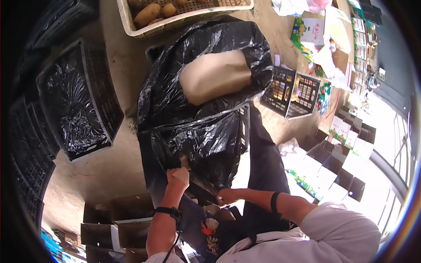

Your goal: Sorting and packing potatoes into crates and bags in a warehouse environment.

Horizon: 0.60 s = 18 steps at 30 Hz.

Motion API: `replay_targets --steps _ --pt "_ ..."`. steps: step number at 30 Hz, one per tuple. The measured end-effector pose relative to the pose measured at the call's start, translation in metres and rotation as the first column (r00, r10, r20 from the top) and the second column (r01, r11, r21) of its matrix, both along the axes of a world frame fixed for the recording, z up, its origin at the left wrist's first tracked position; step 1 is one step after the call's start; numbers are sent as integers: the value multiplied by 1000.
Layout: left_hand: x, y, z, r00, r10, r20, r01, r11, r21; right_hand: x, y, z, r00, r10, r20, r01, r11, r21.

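In front of me stands a black plastic crate [244, 130] lined with a black plastic bag [197, 144]. The bag's near part drapes over the crate's rim towards my body, and its far part bulges around a sheet of brown paper [215, 77]. What lies under the paper is hidden. My left hand [177, 178] grips the near left part of the bag, with a brown paper-like flap over its knuckles. Bunched in my right hand [229, 197] is the bag's near right edge.
At the left, another black crate [74, 102] holds a black bag. A light plastic basket [184, 20] with potatoes stands at the far side. To the right are a slatted black crate [289, 92] and several open cartons [324, 161]. More cartons [118, 227] sit near my left.
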<state>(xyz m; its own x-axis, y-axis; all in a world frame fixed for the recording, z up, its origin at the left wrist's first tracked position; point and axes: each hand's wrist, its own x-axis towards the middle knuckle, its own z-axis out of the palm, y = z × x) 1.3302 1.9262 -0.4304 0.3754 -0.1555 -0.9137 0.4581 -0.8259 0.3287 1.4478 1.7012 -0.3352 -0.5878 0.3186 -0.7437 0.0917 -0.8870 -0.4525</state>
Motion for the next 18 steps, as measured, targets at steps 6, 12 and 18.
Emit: replay_targets --steps 6,12,18 --pt "-48 0 -12 970 182 -164 -184 983 2 -52 -28 -14 960 -252 -125 212 941 -263" --pt "25 12 -18 509 821 259 -860 471 195 14 67 -70 469 -438 767 494 850 184" --pt "48 6 -76 418 856 306 -906 365 216 0 103 -106 378 -456 805 474 843 255"
